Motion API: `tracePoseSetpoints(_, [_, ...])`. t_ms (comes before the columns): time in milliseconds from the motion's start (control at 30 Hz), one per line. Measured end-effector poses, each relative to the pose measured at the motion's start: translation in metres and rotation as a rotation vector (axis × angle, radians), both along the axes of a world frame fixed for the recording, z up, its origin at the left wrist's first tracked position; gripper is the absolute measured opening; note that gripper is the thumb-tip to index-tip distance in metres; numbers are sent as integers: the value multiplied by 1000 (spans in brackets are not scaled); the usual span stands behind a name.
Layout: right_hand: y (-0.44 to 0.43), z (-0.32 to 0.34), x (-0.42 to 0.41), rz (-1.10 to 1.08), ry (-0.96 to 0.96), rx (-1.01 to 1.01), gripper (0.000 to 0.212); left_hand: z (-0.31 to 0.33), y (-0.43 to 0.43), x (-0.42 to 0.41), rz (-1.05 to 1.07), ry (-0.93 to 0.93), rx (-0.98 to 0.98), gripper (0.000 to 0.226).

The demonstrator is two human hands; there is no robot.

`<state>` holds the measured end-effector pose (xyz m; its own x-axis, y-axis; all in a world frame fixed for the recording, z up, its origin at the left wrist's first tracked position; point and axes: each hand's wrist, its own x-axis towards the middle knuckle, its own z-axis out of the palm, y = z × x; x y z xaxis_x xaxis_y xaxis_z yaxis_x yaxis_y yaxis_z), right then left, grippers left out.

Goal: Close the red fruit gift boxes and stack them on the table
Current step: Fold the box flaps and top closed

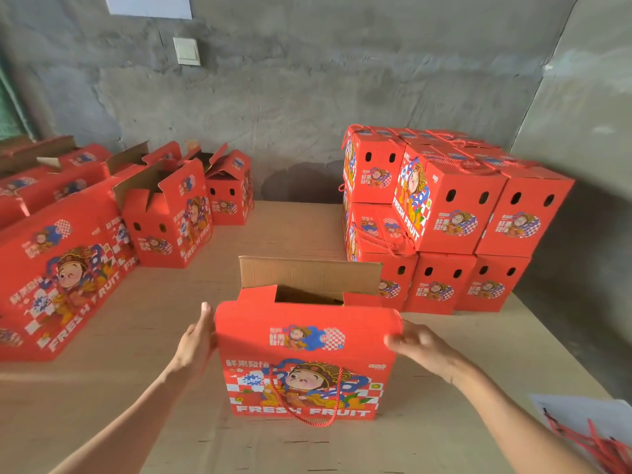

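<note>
**While both grips flank it, the near box sits half closed**

Where the desk (290, 227) comes nearest to us, 1 red fruit gift box (304, 367) stands upright with its printed face toward us. A red rope handle (307, 420) hangs down over that face. Its near lid flap (307, 319) is folded over toward the back. The far flap (307, 275), brown on the inside, stands straight up, and a dark gap shows between the 2.

Our left grip (196, 340) lies flat against the box's left side by the upper corner, fingers straight and pointing up, curled round nothing. Our right grip (420, 347) meets the upper right corner of the near lid flap. It is blurred, so we cannot tell whether its fingers hook the edge or only press on it.

Behind and to the right, well apart from this box, a stack of closed boxes (444, 217) rises in 2 tiers against the grey wall, with rope handles lying on top. To the left, the open boxes (167, 213) stand with their flaps up, and more red boxes (58, 275) line that edge of the desk.

At the lower right a white sheet (574, 408) carries loose red cords (595, 443). On the wall we see a white switch (186, 51) and a pale paper (150, 5).
</note>
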<state>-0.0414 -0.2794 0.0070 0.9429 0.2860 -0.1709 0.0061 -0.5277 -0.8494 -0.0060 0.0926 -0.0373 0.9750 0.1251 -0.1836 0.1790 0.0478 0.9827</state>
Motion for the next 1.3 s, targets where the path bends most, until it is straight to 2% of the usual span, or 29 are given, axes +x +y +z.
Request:
tracePoseSetpoints(100, [10, -6, 4, -204, -84, 64, 59, -7, 4, 3, -35, 33, -73, 79])
tracePoseSetpoints(200, [24, -16, 10, -334, -351, -109, 33, -10, 4, 1, -89, -16, 13, 71])
tracePoseSetpoints(233, [30, -21, 10, -355, -449, -181, 30, -10, 3, 0, -81, -34, 56, 63])
tracePoseSetpoints(333, [42, -34, 9, -437, -650, -312, 23, -8, -1, -5, -56, -86, 41, 21])
tracePoseSetpoints(433, [46, -41, 10, -499, -710, -292, 20, -2, -2, -9, -64, -114, 68, 16])
tracePoseSetpoints(533, [45, -43, 12, -506, -728, -274, 18, 4, -7, -8, -42, -143, 189, 13])
tracePoseSetpoints(600, [44, -43, 12, -500, -720, -259, 18, 7, -14, -3, 68, -191, 385, 9])
tracePoseSetpoints(633, [44, -43, 12, -504, -713, -252, 18, 7, -17, -1, 149, -212, 492, 16])
tracePoseSetpoints(700, [44, -43, 13, -517, -706, -249, 18, 10, -24, 4, 238, -255, 580, 26])
tracePoseSetpoints(833, [43, -45, 16, -517, -689, -242, 19, 7, -32, 9, 97, -353, 761, 21])
tracePoseSetpoints(967, [44, -45, 18, -521, -681, -229, 19, 4, -35, 8, 176, -338, 788, 27])
tracePoseSetpoints(1100, [40, -45, 18, -488, -628, -135, 18, 7, -35, 8, 168, -313, 802, 28])
tracePoseSetpoints(1200, [38, -43, 18, -472, -575, -70, 12, 8, -33, 11, 150, -262, 734, 27])
tracePoseSetpoints(1300, [38, -39, 19, -482, -515, -47, 7, 12, -28, 18, 139, -130, 632, 25])
